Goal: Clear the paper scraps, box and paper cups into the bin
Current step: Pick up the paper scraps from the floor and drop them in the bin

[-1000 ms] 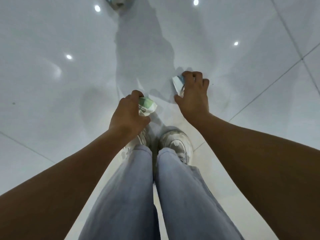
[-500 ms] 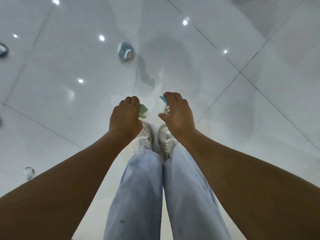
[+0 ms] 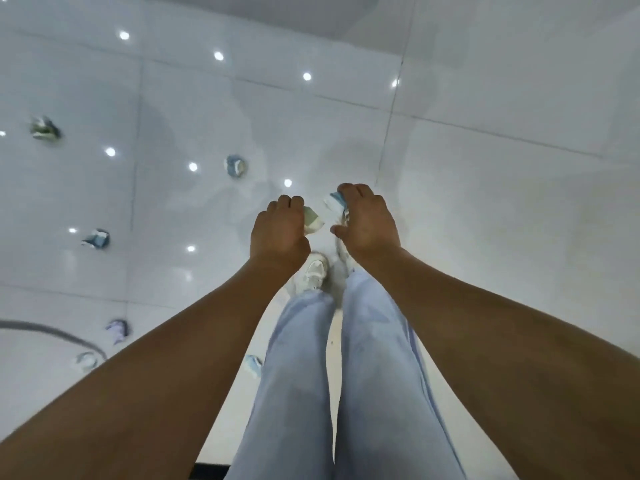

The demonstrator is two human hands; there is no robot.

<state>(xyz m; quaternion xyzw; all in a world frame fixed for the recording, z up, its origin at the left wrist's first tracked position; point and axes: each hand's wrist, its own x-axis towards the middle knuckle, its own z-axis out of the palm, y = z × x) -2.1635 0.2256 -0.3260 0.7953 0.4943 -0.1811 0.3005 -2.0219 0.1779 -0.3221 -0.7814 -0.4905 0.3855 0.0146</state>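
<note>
No writing is legible. The left hand (image 3: pixel 278 230) curls round a green-and-white paper scrap (image 3: pixel 313 220); the right hand (image 3: pixel 369 221) grips a blue-and-white scrap (image 3: pixel 335 201), both above the tiled floor (image 3: pixel 485 202). More crumpled pieces, possibly cups, lie near the floor's left edge (image 3: pixel 236 165) (image 3: pixel 97 238).

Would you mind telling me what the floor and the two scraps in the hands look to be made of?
Floor: probably glazed ceramic or polished stone tile; it is white, mirrors the ceiling lights and shows thin grout lines.
Green-and-white scrap in the left hand: looks like printed paper, creased and crumpled.
Blue-and-white scrap in the right hand: likely the same, though blurred.
</note>
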